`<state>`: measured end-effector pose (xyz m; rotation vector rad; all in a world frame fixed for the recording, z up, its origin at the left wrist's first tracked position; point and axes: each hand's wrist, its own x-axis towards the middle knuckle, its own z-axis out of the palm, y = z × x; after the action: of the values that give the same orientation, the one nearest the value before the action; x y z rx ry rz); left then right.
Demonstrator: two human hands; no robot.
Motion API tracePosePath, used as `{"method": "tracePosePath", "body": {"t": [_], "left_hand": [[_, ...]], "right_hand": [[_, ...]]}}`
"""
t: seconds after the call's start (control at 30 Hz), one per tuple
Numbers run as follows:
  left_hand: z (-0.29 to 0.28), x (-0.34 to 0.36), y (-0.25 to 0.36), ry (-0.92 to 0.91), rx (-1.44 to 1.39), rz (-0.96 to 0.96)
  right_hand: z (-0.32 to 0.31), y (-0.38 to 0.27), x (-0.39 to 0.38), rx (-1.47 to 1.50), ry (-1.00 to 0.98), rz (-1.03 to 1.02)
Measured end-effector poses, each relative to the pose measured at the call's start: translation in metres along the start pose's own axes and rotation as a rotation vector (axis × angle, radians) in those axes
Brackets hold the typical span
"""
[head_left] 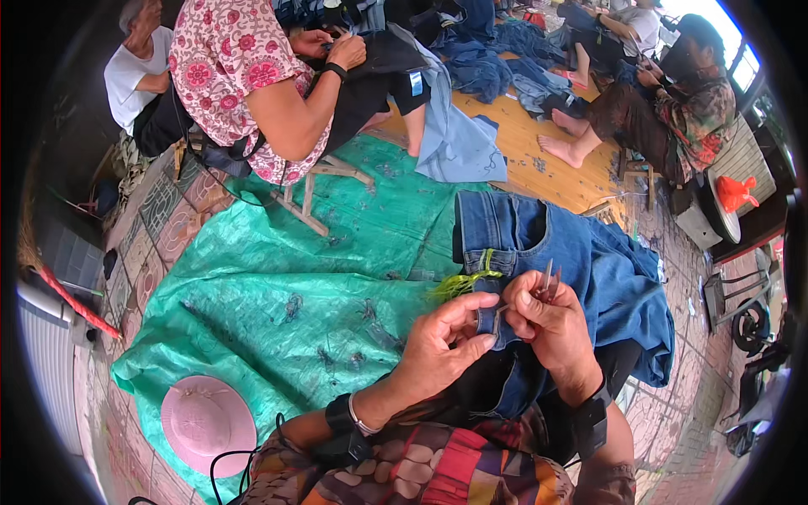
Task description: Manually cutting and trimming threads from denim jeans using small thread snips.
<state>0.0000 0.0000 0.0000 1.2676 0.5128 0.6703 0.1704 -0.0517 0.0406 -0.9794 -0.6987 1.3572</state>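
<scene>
A pair of blue denim jeans [581, 261] lies across my lap, waistband toward the green tarp. My left hand [442, 341] pinches the waistband edge near a belt loop. A bunch of yellow-green thread [461, 284] hangs from the band just above my fingers. My right hand [551, 324] is closed on small metal thread snips [549, 279], whose tips point up beside the denim. Both wrists wear black bands.
A green tarp [295, 286] covers the tiled floor, with a pink hat [206, 421] on it at lower left. Three other people sit around on low wooden stools [316, 189], handling more jeans [480, 59]. A motorbike [757, 337] stands at the right.
</scene>
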Motion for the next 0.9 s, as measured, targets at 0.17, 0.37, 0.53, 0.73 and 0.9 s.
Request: {"method": "tracePosePath", "body": {"t": [0.17,0.37,0.53,0.73,0.9], "left_hand": [[0.003,0.016,0.011,0.142,0.434,0.272],[-0.01,0.024,-0.007,0.181,0.309,0.102],[-0.017,0.025,-0.005,0.138,-0.15,-0.034],[-0.016,0.023,-0.002,0.109,-0.196,-0.055],[-0.013,0.022,0.003,0.098,-0.207,-0.006]], "right_hand": [[0.008,-0.003,0.004,-0.345,0.026,-0.072],[0.013,-0.013,0.004,-0.572,-0.009,-0.197],[0.008,-0.021,-0.022,-0.875,0.074,-0.142],[0.013,-0.019,-0.02,-1.058,0.014,-0.201],[0.014,-0.017,-0.013,-1.059,0.027,-0.205]]}}
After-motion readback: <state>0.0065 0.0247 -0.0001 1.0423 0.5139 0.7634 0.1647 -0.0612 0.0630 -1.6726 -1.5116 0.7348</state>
